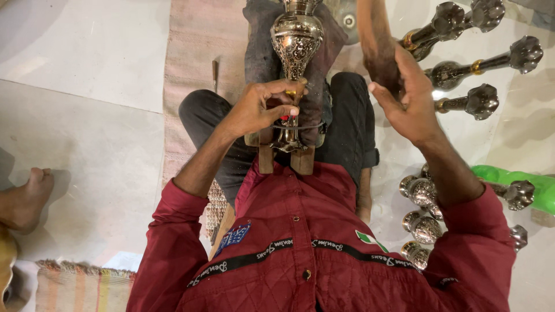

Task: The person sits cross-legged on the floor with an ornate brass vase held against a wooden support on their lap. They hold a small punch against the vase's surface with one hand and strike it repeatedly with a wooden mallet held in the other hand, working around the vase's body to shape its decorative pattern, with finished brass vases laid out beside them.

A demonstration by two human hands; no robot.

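An engraved silver metal vessel (296, 37) with a bulbous body stands on a wooden stand (302, 160) between my knees, over a dark cloth (261, 49). My left hand (260, 107) is closed around the vessel's narrow neck, fingertips pinched at a small gold band. A thin dark wire loops around the stem below the fingers. My right hand (407, 98) is off to the right with its fingers spread, its palm against a bare lower leg (376, 40). It holds nothing.
Several dark metal stems with lobed ends (480, 101) lie on the pale floor at upper right. More shiny metal pieces (422, 225) and a green plastic object (520, 179) sit at lower right. Another person's bare foot (26, 199) is at the left edge. A woven mat (196, 40) lies under me.
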